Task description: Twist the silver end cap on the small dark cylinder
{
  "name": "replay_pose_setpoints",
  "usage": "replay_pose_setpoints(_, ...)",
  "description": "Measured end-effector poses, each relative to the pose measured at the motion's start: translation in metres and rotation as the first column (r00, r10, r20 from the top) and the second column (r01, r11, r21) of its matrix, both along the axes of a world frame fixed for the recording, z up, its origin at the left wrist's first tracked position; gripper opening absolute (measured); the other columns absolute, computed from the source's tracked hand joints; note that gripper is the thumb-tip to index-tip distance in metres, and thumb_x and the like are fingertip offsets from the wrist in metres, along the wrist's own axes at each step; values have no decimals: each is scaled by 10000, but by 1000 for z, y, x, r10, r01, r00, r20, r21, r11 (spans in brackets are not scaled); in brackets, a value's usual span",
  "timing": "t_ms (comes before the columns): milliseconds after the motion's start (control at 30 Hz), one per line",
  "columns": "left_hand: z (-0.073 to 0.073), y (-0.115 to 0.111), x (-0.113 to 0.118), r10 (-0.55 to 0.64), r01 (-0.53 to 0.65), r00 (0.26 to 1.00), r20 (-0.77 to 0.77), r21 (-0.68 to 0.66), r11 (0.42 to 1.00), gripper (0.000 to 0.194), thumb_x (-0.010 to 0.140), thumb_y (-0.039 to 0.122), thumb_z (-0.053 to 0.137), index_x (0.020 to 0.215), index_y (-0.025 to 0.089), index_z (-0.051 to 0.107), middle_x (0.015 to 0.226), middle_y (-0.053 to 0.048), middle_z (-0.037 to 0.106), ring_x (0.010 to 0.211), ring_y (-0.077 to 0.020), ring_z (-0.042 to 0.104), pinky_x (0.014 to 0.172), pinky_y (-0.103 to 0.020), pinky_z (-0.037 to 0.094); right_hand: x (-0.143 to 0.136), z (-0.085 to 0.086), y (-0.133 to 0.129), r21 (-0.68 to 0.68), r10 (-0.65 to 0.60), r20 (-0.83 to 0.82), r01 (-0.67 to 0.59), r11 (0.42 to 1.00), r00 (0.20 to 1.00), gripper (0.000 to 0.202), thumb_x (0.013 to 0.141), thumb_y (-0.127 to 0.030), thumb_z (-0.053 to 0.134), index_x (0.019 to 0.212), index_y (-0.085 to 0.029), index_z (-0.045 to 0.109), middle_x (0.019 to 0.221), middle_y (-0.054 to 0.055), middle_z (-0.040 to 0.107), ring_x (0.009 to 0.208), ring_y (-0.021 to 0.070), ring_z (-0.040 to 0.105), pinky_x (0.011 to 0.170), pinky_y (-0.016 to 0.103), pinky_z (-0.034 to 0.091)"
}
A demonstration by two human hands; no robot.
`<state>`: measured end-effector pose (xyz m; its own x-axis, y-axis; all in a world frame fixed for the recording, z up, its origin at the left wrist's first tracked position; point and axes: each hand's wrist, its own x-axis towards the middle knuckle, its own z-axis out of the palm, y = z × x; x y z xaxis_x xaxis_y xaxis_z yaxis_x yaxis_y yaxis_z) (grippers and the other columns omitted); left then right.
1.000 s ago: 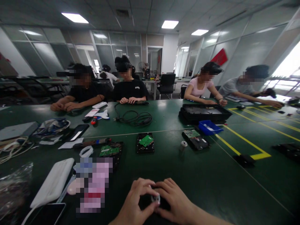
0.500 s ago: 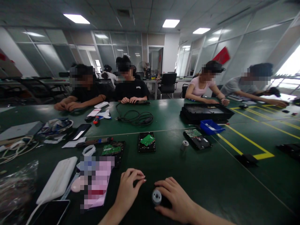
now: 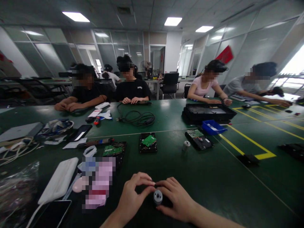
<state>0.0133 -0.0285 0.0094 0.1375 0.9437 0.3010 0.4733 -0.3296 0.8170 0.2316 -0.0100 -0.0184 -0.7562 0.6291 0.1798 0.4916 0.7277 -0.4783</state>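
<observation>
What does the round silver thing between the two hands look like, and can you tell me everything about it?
The round silver thing looks like a small metal drum. Its flat, grey end faces the camera, with a dark middle and smaller dark spots around it. The right hand curls its fingers and thumb around one side. The left hand has its fingertips close by its far edge; touching or not, I can't tell. Its underside is hidden.
</observation>
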Motion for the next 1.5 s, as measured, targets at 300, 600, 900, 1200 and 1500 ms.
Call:
replay_pose_setpoints(300,12,-8,13,-159,166,983,-91,73,983,64,801,216,751,811,236,691,840,24,708,825,-179,644,785,-308,500,0,-3,0,55,14,-33,-12,998,999,376,867,-422,610,1174,-207,584,1216,98,603,1034,253,545,917,418,390)
replay_pose_setpoints(600,26,-17,10,-237,253,932,-274,24,967,299,856,132,639,1125,258,603,1105,-35,639,1054,-227,558,909,-380,442,-1,1,-1,75,10,-32,-8,997,999,388,873,-412,600,1199,-203,568,1181,102,609,991,243,545,885,398,400)
replay_pose_setpoints(900,11,-14,15,-95,127,975,-202,150,981,153,791,152,751,869,216,636,936,-2,676,894,-205,594,811,-361,447,-1,-2,-1,70,-1,-31,3,998,1000,385,854,-422,624,1169,-205,580,1198,88,610,1011,240,547,904,404,395)
replay_pose_setpoints(1200,-12,-24,-17,264,-245,961,-77,198,949,145,872,296,663,982,225,601,926,-12,679,897,-208,649,840,-372,492,1,2,-1,65,-1,-8,1,998,1000,391,862,-443,612,1165,-197,585,1245,101,599,1046,251,548,933,419,402)
replay_pose_setpoints(1500,-46,-17,-25,224,-198,921,-318,113,974,304,909,242,582,1211,265,562,1195,-42,666,1158,-253,563,973,-493,435,1,2,-4,61,-10,-5,10,998,1000,392,862,-441,617,1160,-189,582,1256,91,595,1066,251,545,966,426,384)
